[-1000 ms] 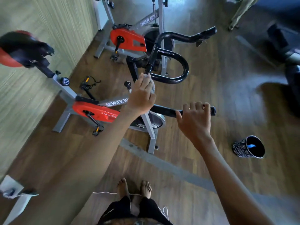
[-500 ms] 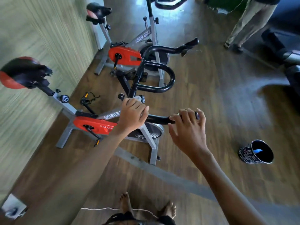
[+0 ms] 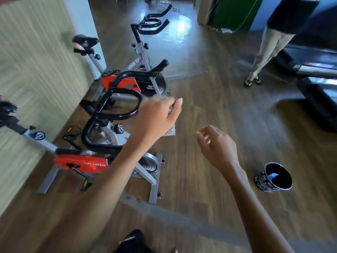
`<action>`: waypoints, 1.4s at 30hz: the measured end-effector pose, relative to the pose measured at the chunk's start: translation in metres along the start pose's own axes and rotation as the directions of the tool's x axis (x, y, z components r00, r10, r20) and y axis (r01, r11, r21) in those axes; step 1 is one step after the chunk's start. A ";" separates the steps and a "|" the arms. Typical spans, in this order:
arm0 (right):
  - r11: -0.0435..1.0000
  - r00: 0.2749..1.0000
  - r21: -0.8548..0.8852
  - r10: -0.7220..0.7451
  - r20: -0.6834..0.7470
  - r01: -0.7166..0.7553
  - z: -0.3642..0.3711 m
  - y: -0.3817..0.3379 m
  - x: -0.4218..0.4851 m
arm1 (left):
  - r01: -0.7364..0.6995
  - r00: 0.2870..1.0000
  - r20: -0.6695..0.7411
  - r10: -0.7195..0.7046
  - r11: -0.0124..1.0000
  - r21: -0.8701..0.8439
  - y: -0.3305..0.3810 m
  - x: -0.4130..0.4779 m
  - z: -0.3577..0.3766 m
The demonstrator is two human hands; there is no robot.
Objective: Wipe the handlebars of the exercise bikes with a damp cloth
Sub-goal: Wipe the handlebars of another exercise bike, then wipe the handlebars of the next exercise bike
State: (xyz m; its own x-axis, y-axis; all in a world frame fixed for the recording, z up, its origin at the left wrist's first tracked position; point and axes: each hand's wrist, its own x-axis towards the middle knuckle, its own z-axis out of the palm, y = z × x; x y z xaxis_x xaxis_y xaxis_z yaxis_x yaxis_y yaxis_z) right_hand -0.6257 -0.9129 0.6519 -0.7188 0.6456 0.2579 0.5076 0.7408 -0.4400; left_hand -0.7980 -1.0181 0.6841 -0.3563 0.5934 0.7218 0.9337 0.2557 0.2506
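Cloth (image 3: 170,132) hangs limp and light from our left hand (image 3: 157,115), bunched in curled fingers just right of the nearest spin-bike handlebars (image 3: 120,116). We'd wrap it round the stiff, likely slick tubing. Our right hand (image 3: 218,145) hovers apart, loosely curled, empty.

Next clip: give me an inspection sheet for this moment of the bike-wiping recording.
Surface: wooden floor, grey strip across it.
Job's things: near bike's black handlebars; grey cloth hanging below the left hand; second bike behind; third bike's handlebars farther back.
Clutter: patterned cup on the floor, something blue inside.
Grippers: left hand grips the cloth; right hand loosely curled, empty.
Cables: nothing seen.
Surroundings: ribbed wall at left; a standing person's legs and a treadmill at right.
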 end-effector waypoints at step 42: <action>0.733 0.208 0.297 -0.512 0.834 0.612 0.216 0.162 0.694 | 0.912 0.310 -0.081 -0.947 0.272 0.306 -0.216 0.252 0.456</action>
State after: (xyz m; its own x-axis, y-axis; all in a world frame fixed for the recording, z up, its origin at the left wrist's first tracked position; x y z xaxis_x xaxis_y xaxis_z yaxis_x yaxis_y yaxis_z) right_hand -1.1450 -0.3852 0.5738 -0.8055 -0.3990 -0.4381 -0.2090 0.8831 -0.4200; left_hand -1.1055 -0.5754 0.5174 -0.9920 -0.1204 0.0389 -0.0818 0.8446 0.5291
